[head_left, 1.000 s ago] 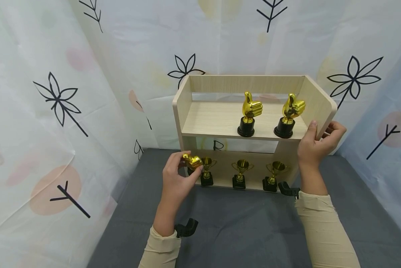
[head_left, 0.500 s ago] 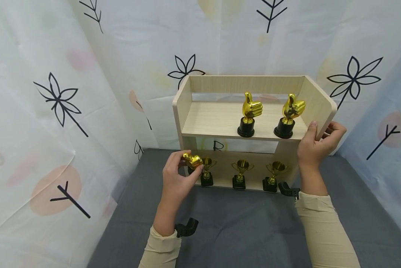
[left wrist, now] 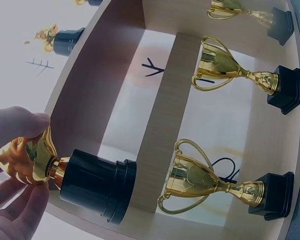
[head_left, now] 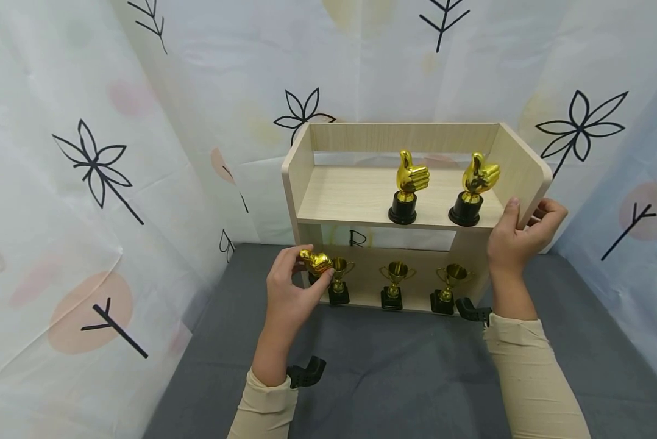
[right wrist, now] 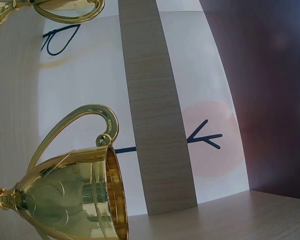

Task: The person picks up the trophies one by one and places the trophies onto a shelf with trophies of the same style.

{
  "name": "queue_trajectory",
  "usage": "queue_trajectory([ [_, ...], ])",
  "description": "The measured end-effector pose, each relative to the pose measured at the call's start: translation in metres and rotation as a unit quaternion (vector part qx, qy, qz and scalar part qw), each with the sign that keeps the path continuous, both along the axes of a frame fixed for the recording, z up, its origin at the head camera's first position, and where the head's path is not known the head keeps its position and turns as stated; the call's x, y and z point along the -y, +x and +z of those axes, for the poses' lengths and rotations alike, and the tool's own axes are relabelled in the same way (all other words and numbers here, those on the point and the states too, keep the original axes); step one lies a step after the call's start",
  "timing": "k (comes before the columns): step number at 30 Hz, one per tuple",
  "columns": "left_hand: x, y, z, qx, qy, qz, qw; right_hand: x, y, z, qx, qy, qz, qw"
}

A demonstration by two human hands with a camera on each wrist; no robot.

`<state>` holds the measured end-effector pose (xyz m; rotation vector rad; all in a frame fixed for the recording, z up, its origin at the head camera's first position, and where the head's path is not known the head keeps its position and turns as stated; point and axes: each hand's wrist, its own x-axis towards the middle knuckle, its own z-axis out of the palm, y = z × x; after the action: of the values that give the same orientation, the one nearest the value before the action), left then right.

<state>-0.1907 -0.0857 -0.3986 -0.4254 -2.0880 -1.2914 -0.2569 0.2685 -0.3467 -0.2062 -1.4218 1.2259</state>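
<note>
My left hand [head_left: 292, 292] pinches the gold top of a thumbs-up trophy [head_left: 316, 262] between thumb and fingers, in front of the shelf's lower left. In the left wrist view its black round base [left wrist: 97, 185] is bare of fingers. My right hand [head_left: 517, 235] grips the right side panel of the light wooden two-tier shelf [head_left: 350, 189], thumb on the inner face and fingers outside. Two more thumbs-up trophies, one in the middle [head_left: 404, 207] and one at the right [head_left: 467, 207], stand on the upper tier.
On the lower tier stand three gold cup trophies with black square bases: left [head_left: 339, 296], middle [head_left: 391, 297] and right [head_left: 442, 302]. The left cup is close beside the held trophy. A grey cloth [head_left: 389, 378] covers the table, and patterned curtains [head_left: 224, 73] hang behind and at the sides.
</note>
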Motion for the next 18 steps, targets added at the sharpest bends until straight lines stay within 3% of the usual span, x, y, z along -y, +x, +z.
queue_trajectory([
  [18,-0.0018,0.0005,0.0049,-0.006,-0.003,-0.001,1.0,0.0007,0.0011,0.0002,0.0,-0.002,0.002,1.0],
])
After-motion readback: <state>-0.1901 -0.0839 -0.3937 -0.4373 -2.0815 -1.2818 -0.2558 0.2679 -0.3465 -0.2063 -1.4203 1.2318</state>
